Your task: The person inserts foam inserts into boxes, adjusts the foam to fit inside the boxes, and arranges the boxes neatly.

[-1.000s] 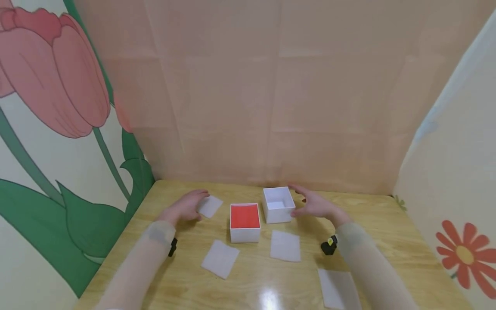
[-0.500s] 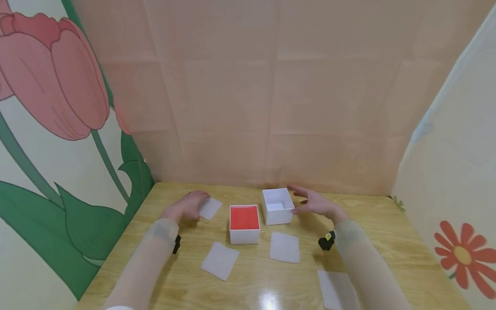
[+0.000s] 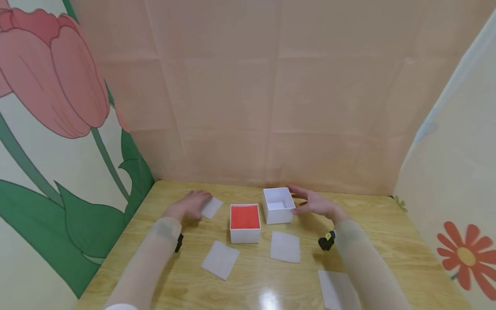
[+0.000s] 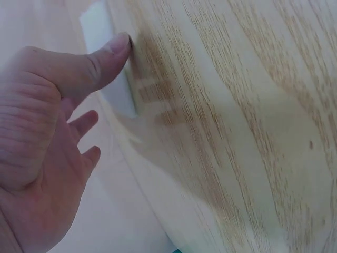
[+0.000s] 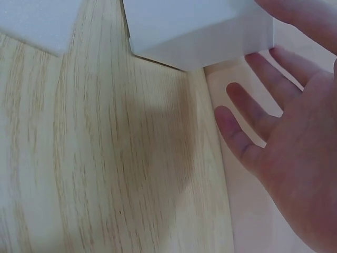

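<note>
Pale fingers point(image 5: 247, 113) of the right hand point(image 3: 314, 203) are spread and straight, cupped just beside the empty white box point(image 3: 277, 205); over the last second they have closed in on its right wall, though I cannot tell whether they touch it yet. The left hand point(image 3: 190, 205) has barely moved: its fingers lie relaxed on the small white sheet point(image 3: 211, 207) at the far left of the table point(image 3: 387, 241), the thumb point(image 4: 105, 58) pressing the sheet's edge. So the right hand looks about to take the box while the left pins its sheet.

From above, the red-lined box point(image 3: 245, 222) stands just left of the white one, with three more white sheets nearer the person: one front left point(image 3: 220, 259), one in the middle point(image 3: 285, 246), one front right point(image 3: 338, 289).

The left wrist camera shows the thumb contact that the overhead view hides. The right wrist camera shows the open palm facing the box's corner and a narrow gap below the fingers, which the overhead view cannot settle.
</note>
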